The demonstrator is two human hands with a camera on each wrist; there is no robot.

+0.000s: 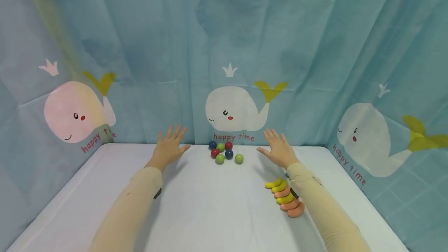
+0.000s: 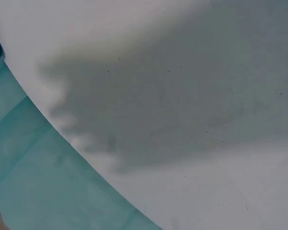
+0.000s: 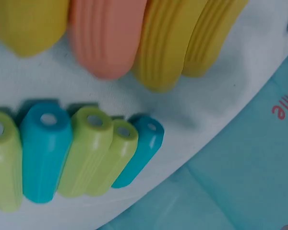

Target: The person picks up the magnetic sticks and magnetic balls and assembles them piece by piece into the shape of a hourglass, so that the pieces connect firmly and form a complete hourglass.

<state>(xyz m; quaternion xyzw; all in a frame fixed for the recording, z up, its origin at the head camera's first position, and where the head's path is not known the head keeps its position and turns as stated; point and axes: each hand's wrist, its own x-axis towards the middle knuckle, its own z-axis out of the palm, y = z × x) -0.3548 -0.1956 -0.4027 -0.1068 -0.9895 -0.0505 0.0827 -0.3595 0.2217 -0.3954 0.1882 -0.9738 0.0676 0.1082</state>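
Both hands hover above the white table with fingers spread, holding nothing. My left hand [image 1: 169, 150] is left of a cluster of small red, blue and green balls [image 1: 219, 158]; its shadow falls on the table [image 2: 149, 110] in the left wrist view. On the cluster's right side is my right hand [image 1: 279, 151]. Below it and under the forearm lies a row of yellow and orange curved pieces [image 1: 285, 200]. The right wrist view shows these curved pieces [image 3: 108, 38] beside a row of green and blue pieces [image 3: 47, 153], mostly hidden by the sleeve in the head view.
A blue-green curtain [image 1: 157, 49] with printed whales stands behind the table and along both sides. The table's far edge runs just behind the balls. One green ball [image 1: 239, 158] sits slightly apart at the cluster's right.
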